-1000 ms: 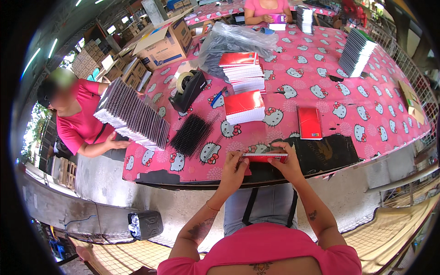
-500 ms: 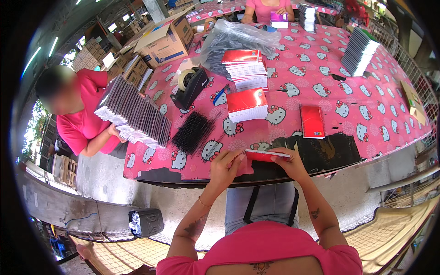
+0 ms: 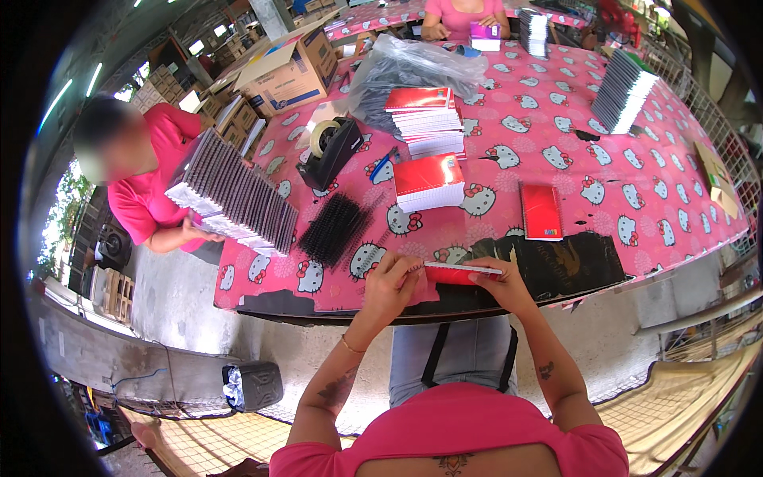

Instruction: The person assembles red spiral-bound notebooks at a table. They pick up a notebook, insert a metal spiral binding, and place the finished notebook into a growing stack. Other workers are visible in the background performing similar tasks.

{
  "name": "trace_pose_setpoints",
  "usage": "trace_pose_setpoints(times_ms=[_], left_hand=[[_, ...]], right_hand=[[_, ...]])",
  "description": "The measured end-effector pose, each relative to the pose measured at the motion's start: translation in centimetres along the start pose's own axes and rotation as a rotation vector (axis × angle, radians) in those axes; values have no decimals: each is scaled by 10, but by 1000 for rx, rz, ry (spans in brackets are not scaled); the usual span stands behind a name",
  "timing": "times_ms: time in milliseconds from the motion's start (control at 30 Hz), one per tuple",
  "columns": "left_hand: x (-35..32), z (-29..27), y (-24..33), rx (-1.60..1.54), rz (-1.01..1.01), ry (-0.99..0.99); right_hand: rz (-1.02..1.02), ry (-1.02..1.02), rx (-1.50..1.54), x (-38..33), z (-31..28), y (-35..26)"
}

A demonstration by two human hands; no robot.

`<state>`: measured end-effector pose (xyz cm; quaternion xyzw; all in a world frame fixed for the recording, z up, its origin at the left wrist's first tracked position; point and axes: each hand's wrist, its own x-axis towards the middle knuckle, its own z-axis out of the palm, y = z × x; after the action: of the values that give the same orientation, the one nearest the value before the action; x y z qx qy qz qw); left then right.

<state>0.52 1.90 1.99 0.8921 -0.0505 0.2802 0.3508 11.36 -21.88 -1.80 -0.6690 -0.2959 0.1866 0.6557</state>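
Near table edge: a notebook held between the left hand and the right hand.
Left of it: a bundle of binding combs.
Behind: a small notebook stack, a taller stack further back.
Right: a single notebook.
Far left: a tape dispenser on the table.

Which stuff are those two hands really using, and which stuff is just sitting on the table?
In use:
- left hand
- right hand
- red notebook held between them
- black binding coils, close by the left hand

Just lying about:
- tape dispenser
- single red notebook
- cardboard box
- plastic bag
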Motion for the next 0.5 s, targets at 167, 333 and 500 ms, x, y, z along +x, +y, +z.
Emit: trace_pose_setpoints(times_ms=[167, 333, 500], left_hand=[[11, -17, 9, -263, -59, -167], [10, -15, 5, -87, -12, -219], [20, -17, 2, 64, 87, -236]], right_hand=[[-9, -30, -35, -2, -2, -7], [55, -67, -29, -3, -4, -7], [15, -77, -35, -1, -4, -9]])
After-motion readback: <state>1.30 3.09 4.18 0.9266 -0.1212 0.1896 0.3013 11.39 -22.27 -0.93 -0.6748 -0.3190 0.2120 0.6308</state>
